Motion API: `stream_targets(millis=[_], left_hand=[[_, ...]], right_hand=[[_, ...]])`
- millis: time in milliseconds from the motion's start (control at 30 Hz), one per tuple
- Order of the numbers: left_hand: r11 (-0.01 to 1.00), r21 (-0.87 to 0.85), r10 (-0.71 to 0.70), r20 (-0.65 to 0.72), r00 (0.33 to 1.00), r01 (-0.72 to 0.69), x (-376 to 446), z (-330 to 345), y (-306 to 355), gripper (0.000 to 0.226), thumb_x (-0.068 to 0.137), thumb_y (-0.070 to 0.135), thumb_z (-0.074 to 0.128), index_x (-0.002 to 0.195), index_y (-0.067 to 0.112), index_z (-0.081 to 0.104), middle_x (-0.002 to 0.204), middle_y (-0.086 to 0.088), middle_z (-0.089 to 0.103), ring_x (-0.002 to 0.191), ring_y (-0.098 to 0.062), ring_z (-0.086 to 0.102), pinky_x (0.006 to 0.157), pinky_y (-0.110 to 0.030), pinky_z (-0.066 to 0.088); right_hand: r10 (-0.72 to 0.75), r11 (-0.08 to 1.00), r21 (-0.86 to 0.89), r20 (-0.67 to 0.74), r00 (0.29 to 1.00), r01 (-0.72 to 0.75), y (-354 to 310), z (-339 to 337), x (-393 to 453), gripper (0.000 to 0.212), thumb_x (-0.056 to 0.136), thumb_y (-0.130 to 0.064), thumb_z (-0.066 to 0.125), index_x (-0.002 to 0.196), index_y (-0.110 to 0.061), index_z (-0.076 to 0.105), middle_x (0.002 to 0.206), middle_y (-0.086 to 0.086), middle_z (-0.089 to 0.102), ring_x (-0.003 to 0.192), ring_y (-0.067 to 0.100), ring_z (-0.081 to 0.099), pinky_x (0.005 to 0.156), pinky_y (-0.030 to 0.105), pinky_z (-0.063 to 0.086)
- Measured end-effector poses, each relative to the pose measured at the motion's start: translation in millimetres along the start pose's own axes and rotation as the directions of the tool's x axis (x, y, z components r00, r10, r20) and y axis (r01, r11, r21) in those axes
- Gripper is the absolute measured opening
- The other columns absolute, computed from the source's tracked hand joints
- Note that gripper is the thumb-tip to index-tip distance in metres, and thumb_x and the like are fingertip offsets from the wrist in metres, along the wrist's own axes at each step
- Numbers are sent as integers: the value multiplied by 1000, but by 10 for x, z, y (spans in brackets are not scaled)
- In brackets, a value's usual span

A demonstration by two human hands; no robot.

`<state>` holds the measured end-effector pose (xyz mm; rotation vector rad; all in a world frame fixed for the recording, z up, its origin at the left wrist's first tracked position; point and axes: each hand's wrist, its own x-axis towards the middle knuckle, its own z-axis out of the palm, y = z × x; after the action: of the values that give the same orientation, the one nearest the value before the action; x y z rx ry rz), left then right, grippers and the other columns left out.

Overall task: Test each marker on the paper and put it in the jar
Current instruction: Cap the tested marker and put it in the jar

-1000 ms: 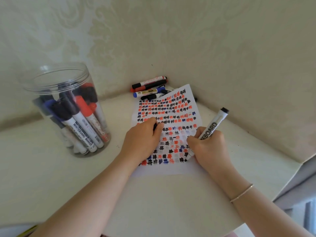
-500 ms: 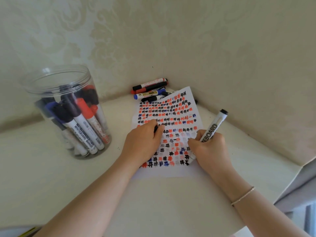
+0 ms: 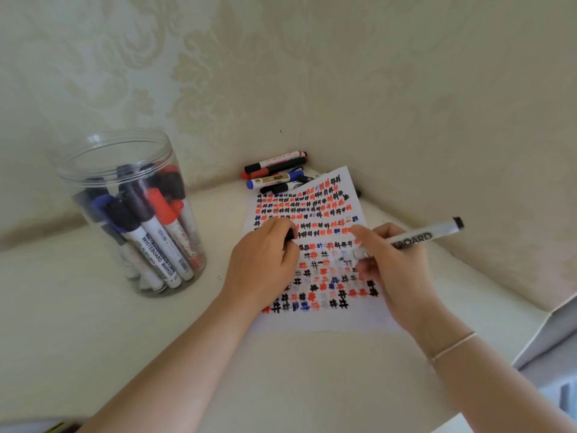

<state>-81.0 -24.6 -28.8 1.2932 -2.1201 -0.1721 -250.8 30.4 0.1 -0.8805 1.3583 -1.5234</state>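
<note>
- Right hand (image 3: 395,270) grips a white marker (image 3: 424,237), fingers curled round the barrel; black end points up and away to the right, tip end down on the paper (image 3: 312,245). Tip itself is blurred, so contact with the sheet cannot be confirmed.
- Left hand (image 3: 265,260) rests on the left part of the paper, fingers curled round a small black cap (image 3: 291,235) that is only partly visible.
- Paper lies flat on the tabletop (image 3: 93,323) under both hands, covered in rows of red, black and blue hash marks; its far edge rides up over the loose markers.
- Loose markers (image 3: 276,173) (red, black, blue caps) lie in a pile beyond both hands, in the wall corner, touching the paper's far edge.
- Jar (image 3: 131,214), clear plastic with no lid on, stands well to the left of the left hand, upright, holding many capped markers leaning inside.
- Thin bracelet (image 3: 452,346) on the right wrist.
</note>
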Motion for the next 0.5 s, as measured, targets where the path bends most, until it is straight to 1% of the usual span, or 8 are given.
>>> stream_targets(millis=[67,133,200,233,300,367,433,500], left_hand=[[998,-20,52,-44,998,-53,-10,-15,8,19,95,20,51,112,21,60,101,7,65,77,-7,56,67,-21,47],[999,-39,37,-37,999,-38,-13,-28,23,25,95,25,53,120,23,58,106,8,66,80,-3,52,71,-16,42],[997,-80,-3,-3,1000,2,-17,-35,35,28,96,29,53,123,24,54,110,9,64,84,0,50,75,-14,40],[994,-107,-11,8,1000,12,-21,-38,39,27,95,29,53,122,24,53,111,9,64,85,0,50,76,-13,41],[988,-153,-12,22,1000,16,-28,-44,53,24,95,30,54,118,23,52,107,11,62,84,1,52,74,-10,42],[982,-186,-15,35,999,22,-31,-51,59,21,95,30,54,115,25,51,103,15,59,83,1,53,72,-8,43],[976,-216,-23,43,999,32,-29,-55,56,17,95,31,54,110,29,47,101,17,58,84,0,56,71,-10,46],[970,-243,-17,39,999,26,-25,-49,43,16,94,31,55,104,33,44,101,16,60,86,-1,58,74,-14,49]], right_hand=[[4,993,117,94,996,-15,-128,45,64,17,78,-11,73,75,-5,58,66,6,63,56,15,60,58,24,53],[11,986,159,167,986,-38,-209,130,103,14,77,-8,73,78,-4,60,70,6,65,65,18,64,66,27,54],[25,985,162,164,986,-52,-227,215,119,10,83,-8,69,78,-3,62,69,8,65,64,22,64,63,29,55],[24,986,161,152,988,-48,-225,249,122,11,86,-7,65,77,-3,62,68,9,65,62,24,64,60,30,55],[10,991,134,137,990,-28,-214,298,124,16,89,-5,60,74,-2,59,64,11,65,58,26,62,56,30,55],[0,995,102,126,992,-13,-208,341,124,14,89,-2,59,76,-2,56,61,13,65,54,26,61,52,29,55],[-6,996,86,116,993,-4,-199,384,125,9,90,-3,59,82,-2,56,61,14,66,51,25,61,51,29,56],[-10,998,70,110,994,2,-187,417,130,6,90,-5,60,85,-3,56,63,15,67,50,24,61,50,30,56]])
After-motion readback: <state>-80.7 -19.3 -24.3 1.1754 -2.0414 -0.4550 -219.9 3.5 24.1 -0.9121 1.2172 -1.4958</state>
